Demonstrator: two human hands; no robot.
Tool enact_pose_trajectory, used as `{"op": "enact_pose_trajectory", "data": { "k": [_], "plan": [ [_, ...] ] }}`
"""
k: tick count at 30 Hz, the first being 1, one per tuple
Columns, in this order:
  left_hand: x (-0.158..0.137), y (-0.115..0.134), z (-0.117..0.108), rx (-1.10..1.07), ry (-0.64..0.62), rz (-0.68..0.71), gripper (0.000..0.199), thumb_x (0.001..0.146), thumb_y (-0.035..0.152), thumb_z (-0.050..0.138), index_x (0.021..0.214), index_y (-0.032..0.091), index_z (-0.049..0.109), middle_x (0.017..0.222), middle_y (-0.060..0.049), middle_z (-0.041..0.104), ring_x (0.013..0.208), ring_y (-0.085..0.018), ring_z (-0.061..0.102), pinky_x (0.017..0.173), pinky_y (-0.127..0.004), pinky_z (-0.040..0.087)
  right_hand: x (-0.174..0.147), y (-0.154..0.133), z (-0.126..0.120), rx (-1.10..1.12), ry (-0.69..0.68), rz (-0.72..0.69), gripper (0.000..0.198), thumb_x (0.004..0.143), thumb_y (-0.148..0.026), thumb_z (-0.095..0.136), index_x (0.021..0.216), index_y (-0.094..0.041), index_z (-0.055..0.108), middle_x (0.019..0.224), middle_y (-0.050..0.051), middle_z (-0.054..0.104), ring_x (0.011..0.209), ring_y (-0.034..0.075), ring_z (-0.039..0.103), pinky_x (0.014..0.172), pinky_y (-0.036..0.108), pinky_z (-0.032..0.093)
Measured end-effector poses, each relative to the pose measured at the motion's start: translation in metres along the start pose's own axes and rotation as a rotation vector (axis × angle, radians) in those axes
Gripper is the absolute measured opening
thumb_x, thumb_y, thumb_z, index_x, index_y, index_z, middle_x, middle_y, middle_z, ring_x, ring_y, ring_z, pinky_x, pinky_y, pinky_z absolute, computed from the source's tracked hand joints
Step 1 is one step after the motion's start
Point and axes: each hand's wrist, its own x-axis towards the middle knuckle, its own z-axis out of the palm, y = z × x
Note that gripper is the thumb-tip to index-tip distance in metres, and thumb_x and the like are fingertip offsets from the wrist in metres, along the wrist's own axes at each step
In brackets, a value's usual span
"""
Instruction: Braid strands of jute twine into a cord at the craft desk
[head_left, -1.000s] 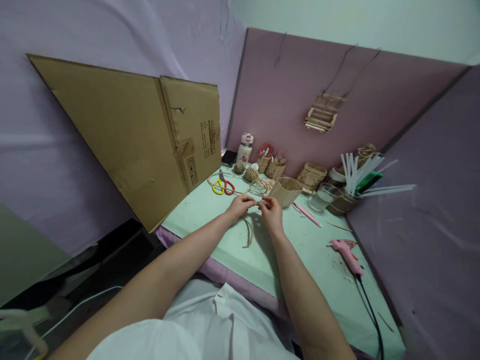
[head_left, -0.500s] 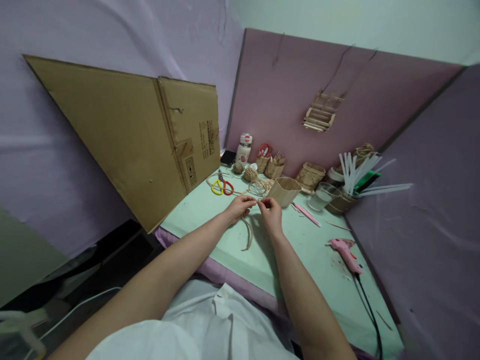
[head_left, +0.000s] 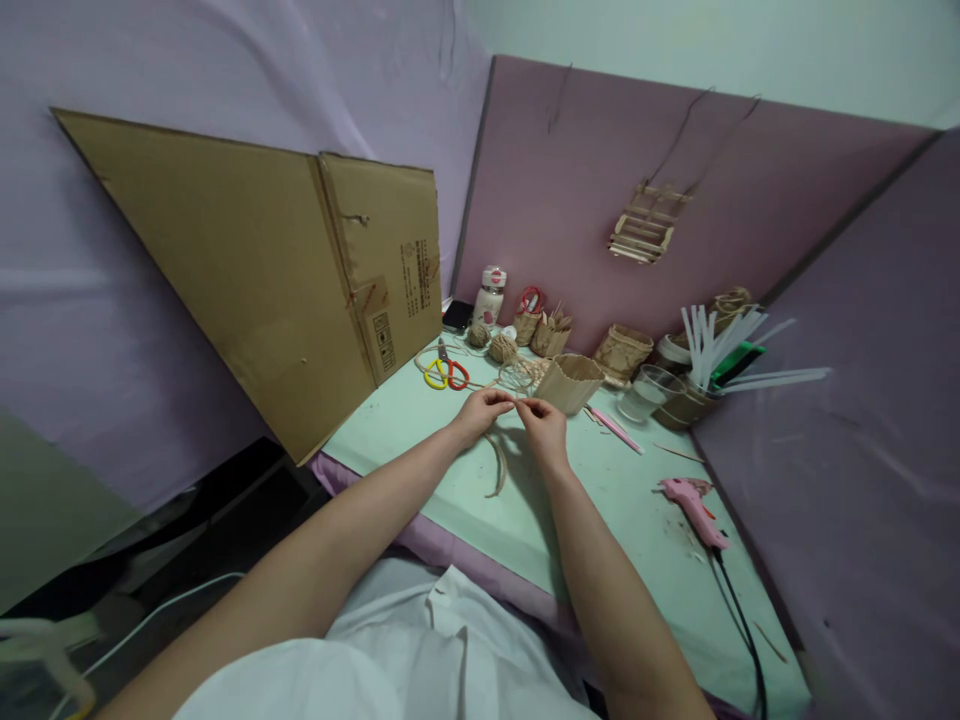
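My left hand (head_left: 484,415) and my right hand (head_left: 542,428) meet fingertip to fingertip above the middle of the table. Both are closed in a pinch on a thin tan cord, most of it covered by my fingers. A loose length of the tan cord (head_left: 500,465) curves down below my left hand over the tabletop. Just beyond my right hand stands a tan pot with a wavy rim (head_left: 571,383). Scissors with yellow and red handles (head_left: 445,372) lie past my left hand, beside balls of twine (head_left: 502,347).
A pink glue gun (head_left: 696,510) with a black cable lies at the right. Behind it are a glass of water (head_left: 643,396), a pink pen-like tool (head_left: 618,430) and a holder of white glue sticks (head_left: 705,350). A large cardboard sheet (head_left: 247,270) leans at the left.
My fingertips have shifted very slightly, and the right hand's fingers now lie a bit flatter against the left's. The objects on the table stay as they were.
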Motion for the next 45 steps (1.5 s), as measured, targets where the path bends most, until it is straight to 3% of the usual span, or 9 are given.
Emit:
{"op": "enact_pose_trajectory", "data": {
  "k": [5,9,13,17,19,30,33,40,45],
  "plan": [
    [-0.002,0.003,0.001,0.057,0.006,0.06,0.018,0.061,0.026,0.069,0.071,0.013,0.064,0.071,-0.001,0.063,0.071,-0.012,0.054,0.073,-0.027,0.041,0.0,0.0,0.0,-0.024,0.019,-0.019,0.023,0.064,-0.036,0.062,0.071,-0.015,0.066,0.073,0.006,0.067,0.07,0.018,0.058,0.069,0.031,0.045],
    [-0.003,0.005,0.004,0.06,0.034,0.015,0.016,0.06,0.024,0.068,0.07,0.013,0.063,0.069,-0.001,0.062,0.069,-0.012,0.053,0.068,-0.024,0.041,0.0,0.0,0.001,-0.034,0.008,-0.013,0.019,0.064,-0.034,0.06,0.068,-0.015,0.063,0.067,0.004,0.064,0.066,0.016,0.054,0.066,0.03,0.044],
    [-0.003,0.006,0.002,-0.129,0.037,-0.175,0.013,0.061,0.02,0.067,0.071,0.014,0.062,0.064,0.001,0.056,0.06,-0.007,0.049,0.054,-0.019,0.035,-0.002,0.0,0.003,-0.025,-0.025,-0.05,0.017,0.066,-0.032,0.059,0.069,-0.016,0.061,0.068,0.003,0.062,0.066,0.015,0.053,0.066,0.028,0.044],
    [-0.001,0.008,-0.005,-0.428,-0.093,-0.426,0.01,0.062,0.015,0.066,0.07,0.012,0.06,0.06,0.001,0.052,0.056,-0.006,0.047,0.048,-0.016,0.032,-0.004,-0.001,0.003,-0.043,-0.074,-0.174,0.013,0.068,-0.029,0.057,0.07,-0.017,0.06,0.072,0.002,0.06,0.068,0.014,0.053,0.068,0.028,0.043],
    [-0.001,0.009,-0.007,-0.486,-0.153,-0.484,0.011,0.062,0.013,0.067,0.071,0.011,0.061,0.06,0.0,0.052,0.055,-0.005,0.047,0.046,-0.016,0.031,-0.004,-0.002,0.003,-0.068,-0.082,-0.229,0.012,0.069,-0.028,0.057,0.07,-0.017,0.06,0.073,0.002,0.059,0.07,0.014,0.053,0.069,0.028,0.043],
    [-0.004,0.004,0.001,-0.183,0.0,-0.195,0.027,0.056,0.022,0.077,0.075,0.014,0.059,0.07,0.002,0.056,0.06,-0.005,0.049,0.051,-0.015,0.034,0.002,0.004,0.001,-0.008,-0.115,-0.1,0.025,0.066,-0.039,0.064,0.077,-0.017,0.062,0.074,0.003,0.062,0.069,0.015,0.054,0.064,0.027,0.043],
    [-0.004,0.005,0.001,-0.169,-0.011,-0.204,0.027,0.056,0.024,0.076,0.075,0.014,0.059,0.07,0.001,0.056,0.06,-0.005,0.048,0.05,-0.015,0.034,0.003,0.004,0.0,0.065,-0.134,-0.051,0.026,0.065,-0.041,0.064,0.075,-0.017,0.062,0.069,0.002,0.061,0.065,0.014,0.052,0.059,0.025,0.042],
    [-0.005,0.01,-0.002,-0.381,-0.112,-0.321,0.023,0.059,0.021,0.074,0.074,0.013,0.059,0.062,0.002,0.051,0.054,-0.005,0.046,0.047,-0.015,0.034,0.001,0.001,-0.001,0.134,-0.172,-0.024,0.027,0.065,-0.043,0.065,0.076,-0.018,0.061,0.065,0.0,0.058,0.06,0.013,0.05,0.052,0.023,0.04],
    [-0.005,0.005,0.002,-0.175,-0.049,-0.212,0.028,0.06,0.028,0.074,0.079,0.014,0.058,0.07,0.0,0.057,0.059,-0.006,0.049,0.051,-0.017,0.035,0.003,0.005,0.0,0.1,-0.136,-0.012,0.025,0.067,-0.041,0.063,0.074,-0.018,0.06,0.066,0.0,0.057,0.061,0.012,0.05,0.053,0.023,0.04]
  ]
}}
